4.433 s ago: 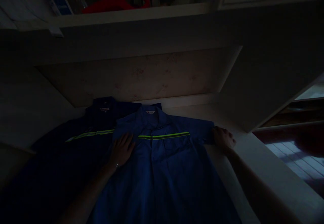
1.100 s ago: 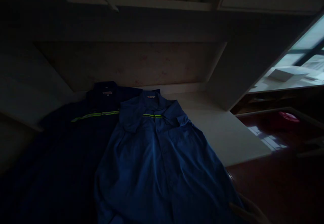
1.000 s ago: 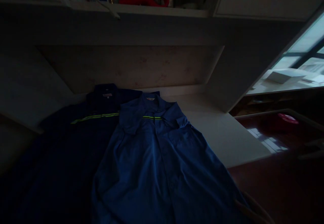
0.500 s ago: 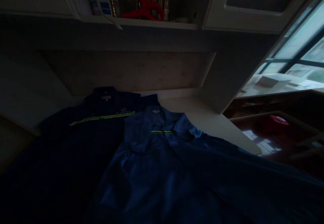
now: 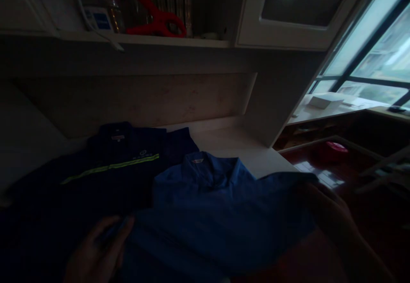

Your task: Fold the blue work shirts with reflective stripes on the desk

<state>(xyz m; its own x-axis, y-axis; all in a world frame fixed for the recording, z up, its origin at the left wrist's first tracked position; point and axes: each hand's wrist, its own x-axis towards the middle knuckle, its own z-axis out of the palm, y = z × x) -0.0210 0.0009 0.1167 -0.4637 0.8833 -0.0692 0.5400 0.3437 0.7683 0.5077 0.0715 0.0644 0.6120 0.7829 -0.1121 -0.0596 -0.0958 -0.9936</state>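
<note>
A blue work shirt [image 5: 205, 227] lies partly on the desk, its collar toward the back and its lower part raised toward me. My left hand [image 5: 99, 249], at the bottom left, pinches an edge of it between thumb and fingers. On the right, my right hand [image 5: 326, 206] grips another part of the same shirt, stretching the cloth between both hands; its fingertips are dark and partly hidden. To the left lies a darker navy work jacket [image 5: 121, 167] with a yellow-green reflective stripe across its chest.
Above the desk [image 5: 221, 140] runs a shelf holding red-handled scissors [image 5: 156, 22] and a clear container with a blue-and-white label. A white cable [image 5: 110, 42] hangs over its edge. At right are a window, a white box [image 5: 325, 100] on a ledge, and a reddish floor.
Both hands have come into view, holding the blue shirt. Its lower part is lifted and folded up, covering the chest stripe. The view has shifted a little to the right.
</note>
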